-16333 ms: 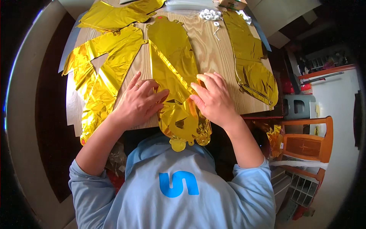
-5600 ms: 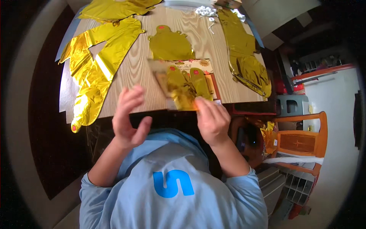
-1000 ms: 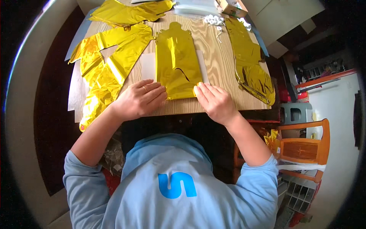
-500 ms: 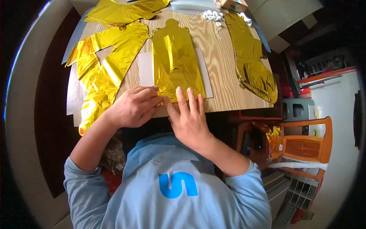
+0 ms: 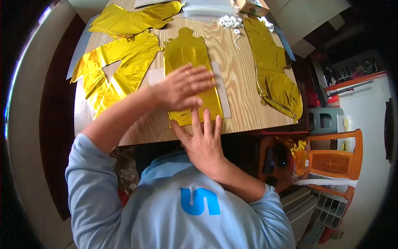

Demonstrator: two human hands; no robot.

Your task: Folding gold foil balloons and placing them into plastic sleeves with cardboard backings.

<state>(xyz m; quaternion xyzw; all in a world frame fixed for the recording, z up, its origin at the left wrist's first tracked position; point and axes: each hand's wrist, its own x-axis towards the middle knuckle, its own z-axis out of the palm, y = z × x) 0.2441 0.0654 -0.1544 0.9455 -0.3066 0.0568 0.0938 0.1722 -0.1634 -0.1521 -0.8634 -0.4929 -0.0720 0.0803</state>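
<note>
A flat gold foil balloon [image 5: 186,52], folded into a long shape with a rounded tab at its far end, lies on a pale sheet of card [image 5: 222,93] at the table's near edge. Over the middle of the foil is my left hand [image 5: 178,88], palm down with fingers stretched out. It is slightly blurred, and I cannot tell whether it presses on the foil. My right hand [image 5: 203,139] has its fingers spread, their tips resting on the balloon's near end. Neither hand holds anything.
More flat gold foil balloons lie at the left [image 5: 120,62], far left [image 5: 132,20] and right [image 5: 271,62] of the wooden table [image 5: 232,81]. Farther back are white ribbon rolls [image 5: 230,20], clear plastic bags [image 5: 209,7] and a cardboard box [image 5: 253,6]. A wooden chair [image 5: 331,162] stands to the right.
My left hand has gone from pinching the near edge of the foil to lying outstretched over its middle. The foil's near part looks flatter. My right hand stays at the near end.
</note>
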